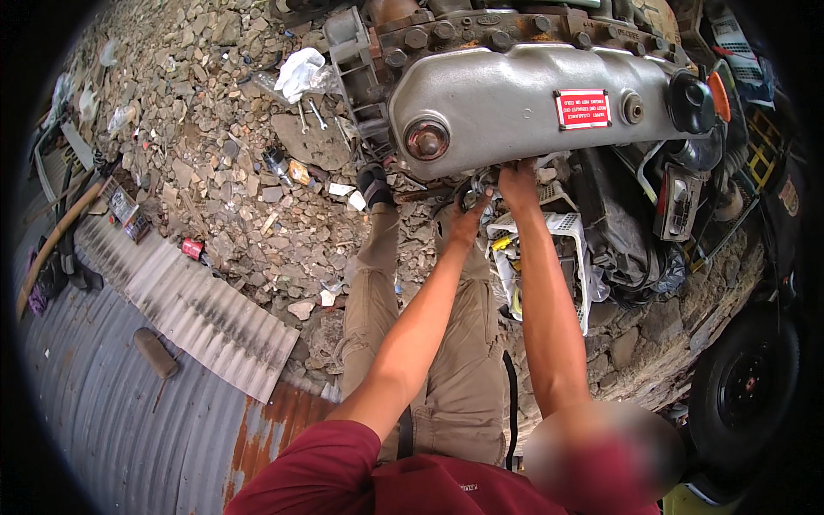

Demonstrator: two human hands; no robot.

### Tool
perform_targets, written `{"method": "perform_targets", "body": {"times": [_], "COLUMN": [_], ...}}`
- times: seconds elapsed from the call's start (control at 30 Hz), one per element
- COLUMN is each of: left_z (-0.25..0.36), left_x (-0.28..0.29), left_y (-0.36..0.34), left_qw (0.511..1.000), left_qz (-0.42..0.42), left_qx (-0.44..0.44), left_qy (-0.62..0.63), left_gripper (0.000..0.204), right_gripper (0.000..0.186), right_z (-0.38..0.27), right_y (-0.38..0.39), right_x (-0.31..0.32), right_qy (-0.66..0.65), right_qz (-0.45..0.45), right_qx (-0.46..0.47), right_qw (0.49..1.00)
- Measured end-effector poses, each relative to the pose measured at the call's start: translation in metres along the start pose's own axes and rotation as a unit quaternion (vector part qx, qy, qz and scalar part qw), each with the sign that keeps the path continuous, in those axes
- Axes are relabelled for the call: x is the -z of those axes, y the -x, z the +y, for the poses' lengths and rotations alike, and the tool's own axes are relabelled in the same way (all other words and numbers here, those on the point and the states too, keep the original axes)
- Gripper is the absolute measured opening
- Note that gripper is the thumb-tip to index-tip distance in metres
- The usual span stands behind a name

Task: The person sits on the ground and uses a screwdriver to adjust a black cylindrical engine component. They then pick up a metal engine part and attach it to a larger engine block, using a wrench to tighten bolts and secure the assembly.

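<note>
A grey engine (515, 86) with a smooth rocker cover, a red label and a bolted rail fills the upper middle. My left hand (467, 215) is just below the cover's lower edge, fingers curled at a dark and shiny metal piece whose shape I cannot make out. My right hand (518, 180) is close to its right, raised under the cover with curled fingers, their tips partly hidden against the engine. A white plastic crate (577, 266) with yellow-handled items sits beneath my right forearm. My legs and one dark shoe (374, 184) show below the engine.
Spanners (316, 114) and a white cloth (300, 73) lie on the rubble (206, 129) at left. Corrugated sheets (180, 305) cover the lower left. Black engine parts (627, 232) crowd the right, with a tyre (742, 395) below them and a wooden handle (56, 245) at far left.
</note>
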State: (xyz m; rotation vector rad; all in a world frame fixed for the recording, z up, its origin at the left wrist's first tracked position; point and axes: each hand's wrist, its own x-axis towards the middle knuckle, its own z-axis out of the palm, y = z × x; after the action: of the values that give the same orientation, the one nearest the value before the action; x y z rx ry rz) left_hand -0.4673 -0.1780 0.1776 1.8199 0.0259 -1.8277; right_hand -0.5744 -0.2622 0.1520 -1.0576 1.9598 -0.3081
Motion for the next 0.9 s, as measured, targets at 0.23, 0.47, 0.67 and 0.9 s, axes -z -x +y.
{"method": "perform_targets", "body": {"times": [0.23, 0.47, 0.67, 0.9], "left_z": [-0.003, 0.009, 0.002, 0.008], "left_x": [0.001, 0.002, 0.002, 0.005], "left_y": [-0.006, 0.001, -0.003, 0.001], "left_qw": [1.000, 0.999, 1.000, 1.000], "left_qz": [0.005, 0.000, -0.003, 0.010], "left_qx": [-0.002, -0.006, 0.000, -0.010], "left_qy": [-0.007, -0.033, -0.007, -0.028], "left_gripper": [0.113, 0.113, 0.111, 0.110], "right_gripper": [0.064, 0.062, 0.060, 0.060], "right_z": [-0.080, -0.027, -0.025, -0.041], "right_y": [0.025, 0.012, 0.008, 0.017], "right_x": [0.050, 0.043, 0.038, 0.049], "right_qy": [-0.081, -0.207, -0.131, -0.132], "right_qz": [-0.139, -0.167, -0.152, -0.188], "right_qx": [-0.120, -0.070, -0.027, 0.014], "right_qw": [0.980, 0.961, 0.979, 0.973]}}
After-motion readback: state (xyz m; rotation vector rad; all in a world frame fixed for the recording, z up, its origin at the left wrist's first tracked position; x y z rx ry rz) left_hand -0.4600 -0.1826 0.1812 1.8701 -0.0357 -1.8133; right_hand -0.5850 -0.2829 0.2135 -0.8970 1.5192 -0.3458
